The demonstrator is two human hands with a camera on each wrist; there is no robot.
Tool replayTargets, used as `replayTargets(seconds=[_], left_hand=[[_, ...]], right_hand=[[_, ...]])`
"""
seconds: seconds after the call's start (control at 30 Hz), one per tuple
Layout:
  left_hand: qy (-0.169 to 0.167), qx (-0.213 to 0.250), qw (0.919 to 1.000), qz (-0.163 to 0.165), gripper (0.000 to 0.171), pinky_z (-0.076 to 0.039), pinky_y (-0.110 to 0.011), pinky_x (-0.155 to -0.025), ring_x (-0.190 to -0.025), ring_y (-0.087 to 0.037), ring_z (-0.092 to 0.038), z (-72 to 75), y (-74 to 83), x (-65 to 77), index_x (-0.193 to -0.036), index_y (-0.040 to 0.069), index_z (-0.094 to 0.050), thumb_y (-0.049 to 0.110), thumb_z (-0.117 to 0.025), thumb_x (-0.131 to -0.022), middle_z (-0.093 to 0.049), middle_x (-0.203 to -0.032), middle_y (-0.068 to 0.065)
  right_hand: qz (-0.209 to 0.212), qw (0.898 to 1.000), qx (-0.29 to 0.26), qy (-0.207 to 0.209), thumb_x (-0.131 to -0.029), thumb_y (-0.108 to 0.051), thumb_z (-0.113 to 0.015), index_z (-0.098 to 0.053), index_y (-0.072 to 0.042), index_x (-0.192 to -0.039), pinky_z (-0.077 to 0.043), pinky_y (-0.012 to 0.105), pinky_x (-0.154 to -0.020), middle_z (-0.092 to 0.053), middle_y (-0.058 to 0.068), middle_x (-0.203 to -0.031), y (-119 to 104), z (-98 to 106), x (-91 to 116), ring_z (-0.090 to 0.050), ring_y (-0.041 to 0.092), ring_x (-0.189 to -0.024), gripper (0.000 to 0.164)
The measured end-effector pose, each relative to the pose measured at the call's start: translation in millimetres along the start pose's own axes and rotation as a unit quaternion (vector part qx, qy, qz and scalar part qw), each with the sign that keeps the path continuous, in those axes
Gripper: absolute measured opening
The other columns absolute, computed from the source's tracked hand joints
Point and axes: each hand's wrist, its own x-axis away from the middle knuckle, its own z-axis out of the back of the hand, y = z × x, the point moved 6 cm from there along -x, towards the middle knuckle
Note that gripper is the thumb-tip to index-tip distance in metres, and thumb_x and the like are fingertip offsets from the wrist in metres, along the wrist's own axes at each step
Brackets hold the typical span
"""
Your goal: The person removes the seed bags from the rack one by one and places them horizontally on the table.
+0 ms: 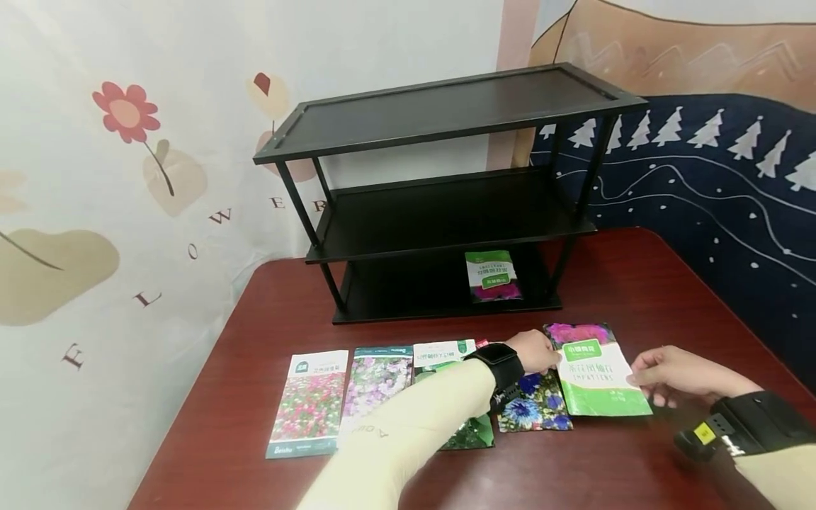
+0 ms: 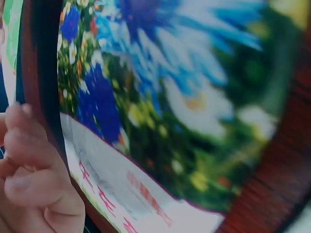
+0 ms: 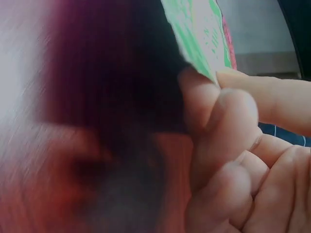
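A pink, white and green seed packet is held up off the table between my two hands. My right hand pinches its right edge between thumb and fingers; the right wrist view shows this grip on the green and white packet closely. At the packet's left edge, my left hand pinches it, though the fingertips are partly hidden. Below my left wrist lies a seed packet with blue flowers, which fills much of the left wrist view.
To the left lie a red-flower packet, a pale purple-flower packet and a green packet, partly under my left forearm. Behind stands a black three-tier rack, with another seed packet on its bottom shelf.
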Motion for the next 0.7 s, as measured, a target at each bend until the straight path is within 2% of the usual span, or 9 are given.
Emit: replayTargets(seconds=[0.07,0.23,0.4,0.7], left_hand=[[-0.006,-0.022,0.9997,-0.001,0.034,-0.03,-0.02,-0.049,-0.048,-0.009,-0.034,-1.9,3.2,-2.2,-0.074,0.012,-0.07,0.028,-0.051,-0.096,-0.056,-0.059,0.003],[-0.021,-0.06,0.9979,0.013,0.032,-0.032,-0.019,-0.053,-0.052,-0.007,-0.043,-6.3,6.9,-7.2,-0.076,0.015,-0.072,0.028,-0.052,-0.096,-0.059,-0.061,0.003],[-0.016,-0.048,0.9979,0.039,0.031,-0.03,-0.019,-0.05,-0.047,-0.01,-0.04,-10.9,6.3,-11.9,-0.066,0.015,-0.07,0.026,-0.058,-0.092,-0.057,-0.054,0.0],[-0.01,-0.035,0.9978,0.055,0.031,-0.035,-0.017,-0.052,-0.05,-0.01,-0.049,-12.0,10.7,-9.9,-0.064,0.013,-0.069,0.027,-0.061,-0.09,-0.058,-0.054,0.0]], right_hand=[[-0.011,1.0,-0.003,0.004,-0.092,-0.011,-0.056,-0.056,0.005,-0.086,-0.045,0.023,-0.045,-0.056,0.005,-0.068,5.0,0.3,1.4,-0.053,0.009,-0.051,0.017],[-0.033,0.999,0.002,0.017,-0.091,-0.011,-0.058,-0.056,0.003,-0.087,-0.045,0.024,-0.045,-0.055,0.006,-0.068,13.0,1.1,2.6,-0.052,0.01,-0.051,0.015],[-0.053,0.998,0.013,0.028,-0.09,-0.013,-0.06,-0.058,0.002,-0.087,-0.046,0.024,-0.045,-0.055,0.005,-0.066,17.9,1.5,3.6,-0.053,0.01,-0.051,0.015],[-0.072,0.996,0.028,0.042,-0.088,-0.013,-0.061,-0.059,0.002,-0.087,-0.047,0.026,-0.045,-0.054,0.004,-0.065,26.8,3.1,4.5,-0.053,0.011,-0.051,0.015]])
